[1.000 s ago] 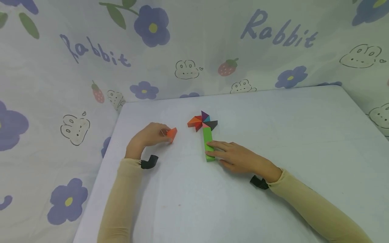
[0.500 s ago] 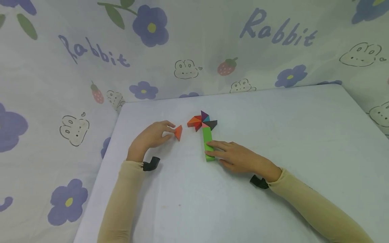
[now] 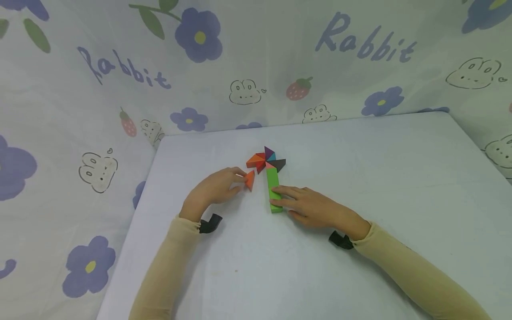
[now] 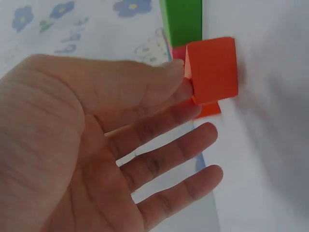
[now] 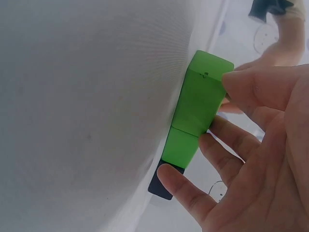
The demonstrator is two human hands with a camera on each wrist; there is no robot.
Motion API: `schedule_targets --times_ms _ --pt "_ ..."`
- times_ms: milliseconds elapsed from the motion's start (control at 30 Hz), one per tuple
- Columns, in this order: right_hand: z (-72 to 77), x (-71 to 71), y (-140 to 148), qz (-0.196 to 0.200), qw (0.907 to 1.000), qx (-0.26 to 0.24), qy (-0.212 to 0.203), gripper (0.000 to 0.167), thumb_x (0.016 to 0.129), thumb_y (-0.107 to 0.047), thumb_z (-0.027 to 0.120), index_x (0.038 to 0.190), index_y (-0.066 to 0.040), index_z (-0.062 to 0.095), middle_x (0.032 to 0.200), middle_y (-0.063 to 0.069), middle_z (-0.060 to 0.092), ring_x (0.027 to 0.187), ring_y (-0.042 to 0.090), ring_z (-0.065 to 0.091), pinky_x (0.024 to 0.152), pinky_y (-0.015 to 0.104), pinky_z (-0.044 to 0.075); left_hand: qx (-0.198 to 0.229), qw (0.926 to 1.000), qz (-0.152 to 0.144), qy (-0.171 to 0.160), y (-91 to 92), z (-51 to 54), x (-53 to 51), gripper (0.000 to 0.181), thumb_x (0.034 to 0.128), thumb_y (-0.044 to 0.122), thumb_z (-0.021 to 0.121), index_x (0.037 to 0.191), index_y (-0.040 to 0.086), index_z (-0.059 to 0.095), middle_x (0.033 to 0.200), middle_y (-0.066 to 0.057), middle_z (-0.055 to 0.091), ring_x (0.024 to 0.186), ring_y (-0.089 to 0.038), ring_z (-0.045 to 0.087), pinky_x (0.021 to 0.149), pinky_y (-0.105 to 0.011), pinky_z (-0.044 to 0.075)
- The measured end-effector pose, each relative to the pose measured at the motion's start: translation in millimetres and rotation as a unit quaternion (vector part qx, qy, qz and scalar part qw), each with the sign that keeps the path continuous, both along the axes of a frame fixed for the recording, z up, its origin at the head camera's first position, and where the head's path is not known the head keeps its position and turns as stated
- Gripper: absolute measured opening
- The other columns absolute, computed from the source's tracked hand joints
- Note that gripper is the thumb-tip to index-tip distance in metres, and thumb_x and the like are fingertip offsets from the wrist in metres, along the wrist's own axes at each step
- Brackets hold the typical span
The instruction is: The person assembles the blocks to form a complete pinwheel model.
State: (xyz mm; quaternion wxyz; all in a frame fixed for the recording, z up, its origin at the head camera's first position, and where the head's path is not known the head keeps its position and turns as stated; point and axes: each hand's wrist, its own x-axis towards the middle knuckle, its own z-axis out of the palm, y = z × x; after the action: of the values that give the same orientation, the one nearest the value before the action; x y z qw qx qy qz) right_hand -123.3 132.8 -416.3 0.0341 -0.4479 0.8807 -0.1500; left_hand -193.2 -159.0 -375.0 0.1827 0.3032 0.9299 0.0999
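My left hand [image 3: 216,186] pinches an orange-red triangular block [image 4: 212,70] between thumb and index finger, while its other fingers extend loosely. That block is just left of a row of green blocks [image 3: 273,177]. Two fingers of my right hand [image 3: 316,208] rest on the row's near part, and the thumb [image 5: 260,87] touches its near end in the right wrist view. At the row's far end, several triangular blocks fan out like a pinwheel: orange [image 3: 254,161], purple [image 3: 269,152], blue [image 3: 272,157], black [image 3: 279,164] and pink [image 3: 270,165].
A white-covered table [image 3: 360,169] lies under both hands. Behind it and at its left hangs a white cloth [image 3: 272,53] printed with flowers, rabbits and strawberries. A black strap piece [image 3: 210,223] sticks out at the left wrist, another black piece [image 3: 341,240] at the right wrist.
My left hand has moved right with the orange-red block, from well left of the pinwheel to beside the green row, turning the block on the way. The right hand has stayed put.
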Motion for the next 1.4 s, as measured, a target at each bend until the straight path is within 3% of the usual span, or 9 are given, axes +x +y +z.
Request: schedule_targets --times_ms 200,467,633,933,1267,1400 --pt "0.4 1.4 -1.1 0.002 1.0 -0.006 -0.008 0.052 0.095 -0.014 0.061 0.146 -0.021 0.048 0.155 0.006 0.039 0.139 0.026 0.044 0.098 0.048 0.051 -0.001 0.9997 0.002 0.025 3.7 1.4 7.9 0.038 0.0949 0.017 0.064 0.133 0.011 0.063 0.142 -0.004 0.054 0.134 -0.027 0.048 0.112 -0.046 0.041" --pt "2.7 0.7 -2.7 -0.006 0.9996 0.003 -0.027 0.052 0.096 -0.015 0.06 0.146 -0.023 0.047 0.156 0.004 0.037 0.141 0.024 0.041 0.1 0.048 0.05 -0.016 0.9992 -0.035 -0.005 4.1 6.7 14.6 0.035 0.0958 0.011 0.061 0.13 0.014 0.065 0.145 -0.005 0.052 0.136 -0.029 0.048 0.113 -0.048 0.039" --pt "1.4 -0.4 -2.3 -0.009 0.9996 0.003 -0.028 0.053 0.096 -0.015 0.061 0.147 -0.024 0.047 0.156 0.003 0.037 0.141 0.024 0.041 0.1 0.048 0.049 -0.013 0.9992 -0.037 -0.004 7.3 9.0 18.1 0.037 0.0953 0.009 0.061 0.132 0.014 0.063 0.143 -0.005 0.054 0.135 -0.028 0.049 0.112 -0.047 0.04" --pt "-1.1 -0.6 -0.5 -0.005 0.9998 0.001 -0.02 0.052 0.097 -0.016 0.06 0.147 -0.024 0.047 0.156 0.003 0.037 0.14 0.024 0.042 0.099 0.047 0.05 -0.036 0.9983 -0.039 0.025 16.7 11.4 24.7 0.035 0.0946 0.008 0.061 0.128 0.014 0.066 0.135 -0.004 0.056 0.116 -0.023 0.059 0.104 -0.043 0.049" --pt "1.5 0.2 0.2 -0.004 0.9998 -0.006 -0.018 0.052 0.096 -0.014 0.06 0.146 -0.023 0.048 0.156 0.005 0.038 0.14 0.025 0.042 0.098 0.048 0.051 -0.034 0.9975 -0.054 0.031 25.2 11.2 28.1 0.036 0.0943 0.003 0.06 0.128 0.014 0.067 0.144 -0.004 0.053 0.13 -0.027 0.053 0.107 -0.045 0.046" --pt "0.8 -0.2 0.9 -0.001 0.9999 -0.009 -0.014 0.052 0.096 -0.014 0.06 0.146 -0.022 0.048 0.155 0.005 0.038 0.14 0.025 0.042 0.097 0.048 0.051 -0.043 0.9956 -0.062 0.055 31.3 8.4 27.7 0.037 0.0955 0.004 0.059 0.131 0.013 0.063 0.146 -0.006 0.051 0.134 -0.029 0.048 0.11 -0.047 0.042"
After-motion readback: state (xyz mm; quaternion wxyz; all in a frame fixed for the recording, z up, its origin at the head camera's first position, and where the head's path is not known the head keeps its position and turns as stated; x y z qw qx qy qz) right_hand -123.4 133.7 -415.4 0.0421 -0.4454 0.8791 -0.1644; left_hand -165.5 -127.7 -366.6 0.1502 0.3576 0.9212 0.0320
